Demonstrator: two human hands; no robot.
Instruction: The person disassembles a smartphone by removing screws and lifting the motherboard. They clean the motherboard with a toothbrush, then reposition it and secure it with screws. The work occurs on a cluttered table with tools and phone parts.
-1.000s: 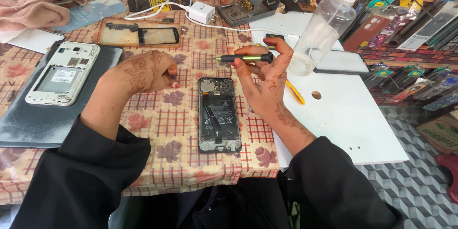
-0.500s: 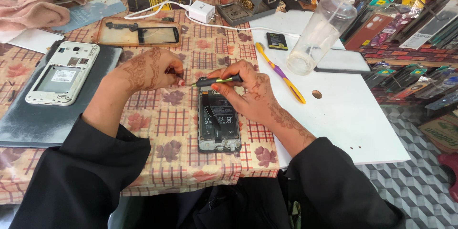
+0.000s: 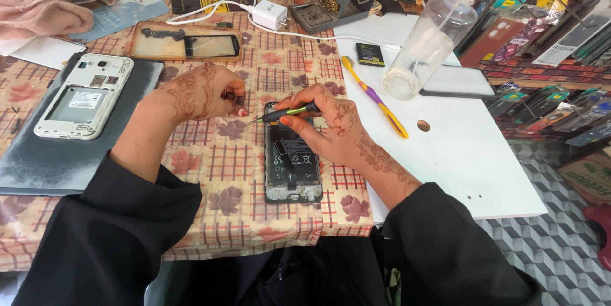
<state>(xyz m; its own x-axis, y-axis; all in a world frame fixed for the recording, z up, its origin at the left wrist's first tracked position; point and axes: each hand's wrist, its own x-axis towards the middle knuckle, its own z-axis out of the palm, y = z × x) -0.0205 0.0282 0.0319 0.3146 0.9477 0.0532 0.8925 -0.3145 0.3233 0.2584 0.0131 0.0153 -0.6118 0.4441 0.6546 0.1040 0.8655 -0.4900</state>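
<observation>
An opened dark phone (image 3: pixel 291 164) lies back-up on the checked tablecloth (image 3: pixel 210 172), its insides showing. My right hand (image 3: pixel 331 129) grips a small black and green screwdriver (image 3: pixel 287 113) and rests over the phone's top end; the tip points left, toward my left hand. My left hand (image 3: pixel 203 91) sits just left of the phone's top corner, fingers curled together at the screwdriver tip; whether they pinch a small part I cannot tell.
A white phone frame (image 3: pixel 83 96) lies on a grey board (image 3: pixel 38 166) at left. A white board (image 3: pixel 471 159) at right carries a clear spray bottle (image 3: pixel 433 45), a purple and yellow toothbrush (image 3: pixel 375 97) and a small battery (image 3: pixel 370 54). A charger (image 3: pixel 270 14) and a cloth (image 3: pixel 44 7) lie behind.
My right hand has brought the screwdriver down from above the white board's edge to the phone's top. The screwdriver tip now meets my left hand's fingers.
</observation>
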